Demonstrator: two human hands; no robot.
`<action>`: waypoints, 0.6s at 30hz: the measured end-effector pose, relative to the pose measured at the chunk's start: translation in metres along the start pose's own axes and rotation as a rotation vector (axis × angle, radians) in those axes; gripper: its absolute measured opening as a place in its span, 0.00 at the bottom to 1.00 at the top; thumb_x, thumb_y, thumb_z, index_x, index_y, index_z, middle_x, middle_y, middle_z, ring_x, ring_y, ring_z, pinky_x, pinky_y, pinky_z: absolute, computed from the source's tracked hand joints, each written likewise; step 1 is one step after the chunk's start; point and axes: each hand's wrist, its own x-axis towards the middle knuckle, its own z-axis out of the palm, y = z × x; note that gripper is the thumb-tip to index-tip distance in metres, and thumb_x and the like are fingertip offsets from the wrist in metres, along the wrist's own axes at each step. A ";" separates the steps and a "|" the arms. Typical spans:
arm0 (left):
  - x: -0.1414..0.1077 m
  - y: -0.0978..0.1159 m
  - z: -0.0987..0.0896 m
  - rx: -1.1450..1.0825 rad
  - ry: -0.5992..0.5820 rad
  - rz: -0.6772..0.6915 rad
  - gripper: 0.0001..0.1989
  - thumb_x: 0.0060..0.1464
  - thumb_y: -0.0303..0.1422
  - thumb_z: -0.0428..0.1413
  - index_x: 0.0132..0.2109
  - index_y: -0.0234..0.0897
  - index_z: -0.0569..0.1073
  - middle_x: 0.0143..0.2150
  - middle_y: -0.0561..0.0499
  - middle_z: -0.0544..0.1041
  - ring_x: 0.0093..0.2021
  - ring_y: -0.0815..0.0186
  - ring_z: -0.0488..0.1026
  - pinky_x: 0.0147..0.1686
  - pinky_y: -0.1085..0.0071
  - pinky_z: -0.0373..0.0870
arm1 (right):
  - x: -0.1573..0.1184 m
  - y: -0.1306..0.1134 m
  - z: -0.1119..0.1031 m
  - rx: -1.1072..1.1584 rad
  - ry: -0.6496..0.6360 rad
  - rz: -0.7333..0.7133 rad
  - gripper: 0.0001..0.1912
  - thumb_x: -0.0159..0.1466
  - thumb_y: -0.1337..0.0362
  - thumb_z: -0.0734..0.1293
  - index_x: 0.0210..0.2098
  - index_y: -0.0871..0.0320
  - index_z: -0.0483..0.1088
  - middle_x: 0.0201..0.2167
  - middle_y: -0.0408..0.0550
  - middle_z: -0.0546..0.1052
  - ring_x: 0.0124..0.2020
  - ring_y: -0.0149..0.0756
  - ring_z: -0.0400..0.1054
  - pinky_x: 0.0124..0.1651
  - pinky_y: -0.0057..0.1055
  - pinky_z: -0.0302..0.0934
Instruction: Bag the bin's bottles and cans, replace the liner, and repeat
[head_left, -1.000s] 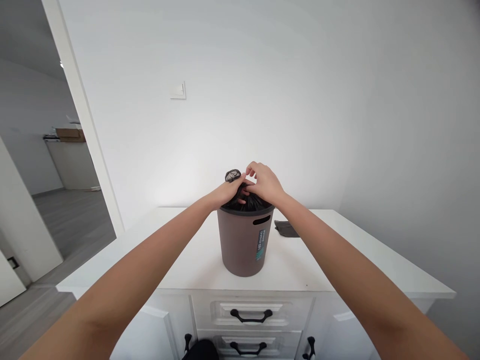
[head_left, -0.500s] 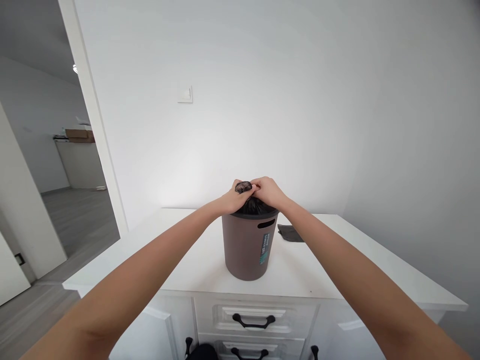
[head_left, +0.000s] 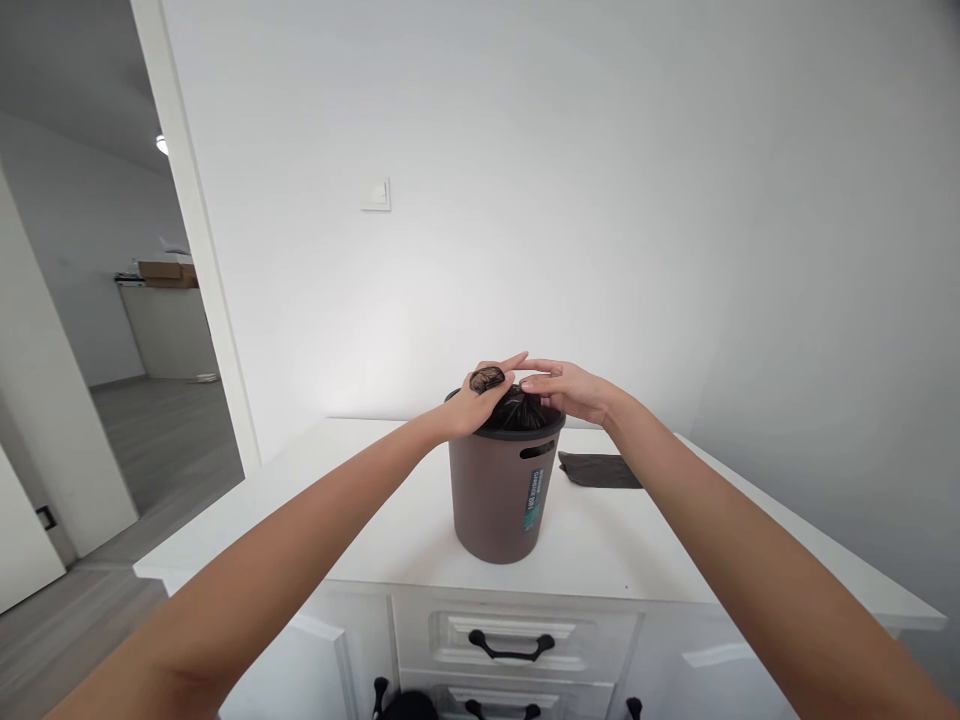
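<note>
A brown trash bin [head_left: 491, 500] with a dark rim and a side label stands upright on a white cabinet top. Gathered black plastic of a garbage bag [head_left: 517, 410] bunches up at the bin's mouth. My left hand [head_left: 480, 400] is closed on the bag, and a crumpled end of the plastic pokes out over the thumb. Beside it, my right hand [head_left: 574, 388] has its fingers stretched and apart at the gathered bag, near the left fingertips. Whether the right fingertips touch the plastic is hard to see.
A folded dark bag [head_left: 604, 470] lies to the right of the bin on the white cabinet top [head_left: 375, 540]. Black drawer handles [head_left: 511, 648] project from the front. Behind rises a wall with a light switch [head_left: 376, 194]; a doorway opens at the left.
My right hand has loosened from the bag's gathered neck and shifted right, its fingers spreading. My left hand keeps its hold. The view has moved slightly.
</note>
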 end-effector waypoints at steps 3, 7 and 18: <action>-0.001 0.003 -0.003 0.009 -0.014 -0.021 0.31 0.64 0.53 0.37 0.70 0.51 0.51 0.73 0.55 0.49 0.72 0.57 0.42 0.69 0.57 0.39 | -0.001 0.004 -0.006 0.027 0.033 -0.010 0.22 0.47 0.64 0.78 0.43 0.53 0.78 0.33 0.43 0.79 0.37 0.30 0.70 0.46 0.29 0.63; 0.001 0.000 -0.007 0.007 0.030 -0.058 0.31 0.64 0.53 0.38 0.70 0.49 0.53 0.73 0.54 0.51 0.72 0.56 0.45 0.69 0.57 0.43 | -0.001 0.009 -0.014 -0.022 0.161 -0.067 0.16 0.46 0.64 0.78 0.35 0.55 0.79 0.34 0.46 0.79 0.40 0.33 0.71 0.50 0.31 0.63; 0.015 -0.036 -0.017 0.027 0.151 -0.250 0.26 0.61 0.51 0.45 0.55 0.44 0.75 0.54 0.47 0.75 0.56 0.54 0.69 0.55 0.61 0.67 | -0.010 0.004 -0.006 -1.108 0.454 -0.155 0.14 0.64 0.73 0.59 0.38 0.59 0.77 0.44 0.51 0.78 0.46 0.37 0.70 0.49 0.31 0.60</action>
